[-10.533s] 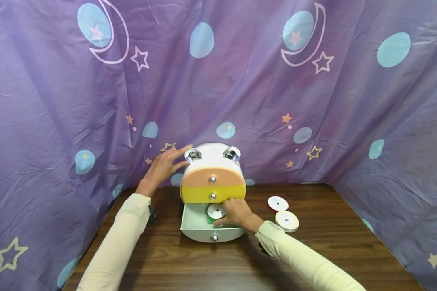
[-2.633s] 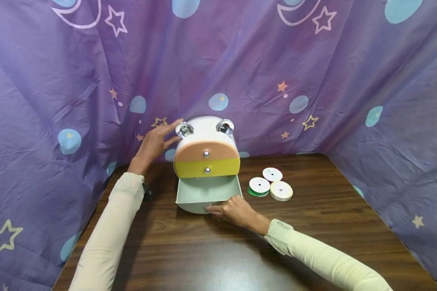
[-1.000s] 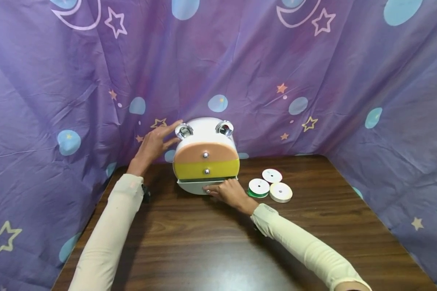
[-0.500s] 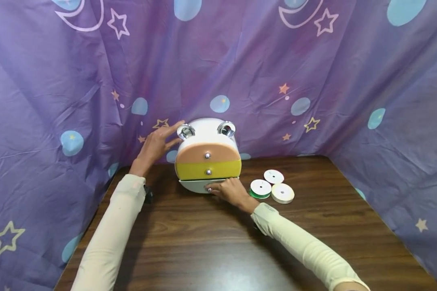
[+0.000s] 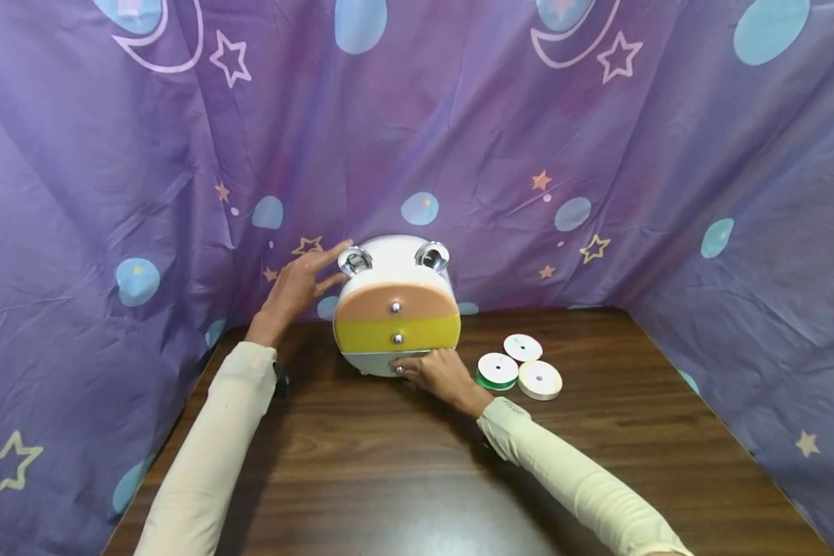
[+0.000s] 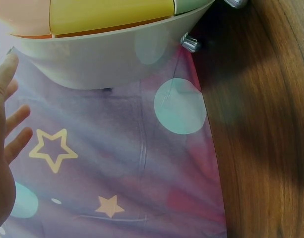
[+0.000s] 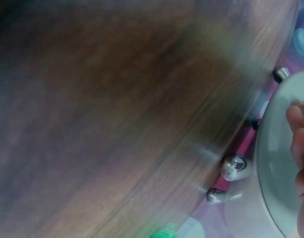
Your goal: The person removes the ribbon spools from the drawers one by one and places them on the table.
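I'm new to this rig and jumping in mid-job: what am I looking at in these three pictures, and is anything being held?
No machine here: a person's two bare hands. The wide picture comes from a head camera; the other two from wrist cameras, close and partly blurred. On the wooden table stands a small round drawer chest beside three ribbon spools. The left hand rests flat against the chest's side. The right hand has its fingers on the grey bottom drawer, which looks pushed in. Neither hand grips anything.
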`<act>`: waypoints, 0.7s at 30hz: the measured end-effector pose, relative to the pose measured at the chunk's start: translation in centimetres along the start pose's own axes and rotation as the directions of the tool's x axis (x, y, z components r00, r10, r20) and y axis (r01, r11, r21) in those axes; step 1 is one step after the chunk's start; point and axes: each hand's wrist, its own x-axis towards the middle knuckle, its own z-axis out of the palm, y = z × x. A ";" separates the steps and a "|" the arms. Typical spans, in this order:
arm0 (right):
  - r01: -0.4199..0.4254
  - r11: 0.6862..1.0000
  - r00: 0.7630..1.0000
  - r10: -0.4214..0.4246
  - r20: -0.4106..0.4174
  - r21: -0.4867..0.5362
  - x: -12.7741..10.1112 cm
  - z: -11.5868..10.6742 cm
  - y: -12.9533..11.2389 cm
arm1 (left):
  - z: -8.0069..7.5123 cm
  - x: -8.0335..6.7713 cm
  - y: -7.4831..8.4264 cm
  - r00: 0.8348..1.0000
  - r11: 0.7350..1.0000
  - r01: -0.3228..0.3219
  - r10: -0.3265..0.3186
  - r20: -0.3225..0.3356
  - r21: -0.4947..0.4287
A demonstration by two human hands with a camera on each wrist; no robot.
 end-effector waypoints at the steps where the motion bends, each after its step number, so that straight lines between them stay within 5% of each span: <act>1: -0.003 1.000 1.000 0.003 0.002 0.000 -0.1 0.0 0.0 | 0.1 0.0 0.0 1.000 1.000 -0.003 0.003 -0.001 0.000; 21: -0.045 0.998 0.999 0.045 -0.010 0.048 -2.0 0.6 -1.4 | 0.9 -1.5 0.7 1.000 1.000 -0.002 0.003 0.014 -0.025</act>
